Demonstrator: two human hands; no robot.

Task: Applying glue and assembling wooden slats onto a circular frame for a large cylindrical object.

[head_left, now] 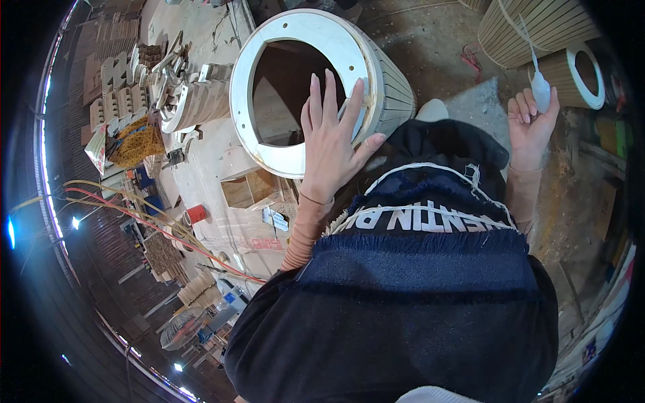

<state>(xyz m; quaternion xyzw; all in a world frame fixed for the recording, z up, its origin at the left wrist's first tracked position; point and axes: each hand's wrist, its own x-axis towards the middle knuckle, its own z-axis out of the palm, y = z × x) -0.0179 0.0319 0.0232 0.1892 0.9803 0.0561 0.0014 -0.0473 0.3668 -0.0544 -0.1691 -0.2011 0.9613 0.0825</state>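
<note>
A round drum-like wooden piece [396, 91] with slatted sides rests in front of me, its open end topped by a flat white ring [267, 35]. My left hand [329, 141] lies over the near right part of that ring, fingers stretched and spread, some reaching across the dark opening. It grasps nothing. Off to the right, my right hand [527, 131] is closed around a small white squeeze bottle [541, 93] with a long thin nozzle pointing away from me. The bottle is held apart from the drum.
More slatted round pieces [537, 30] stand at the far right, one with a white ring [576, 60]. On the left are curved wooden parts [201, 104], an open wooden box [245, 190], a red cylinder [195, 214], hoses [201, 250] and a fan [181, 329].
</note>
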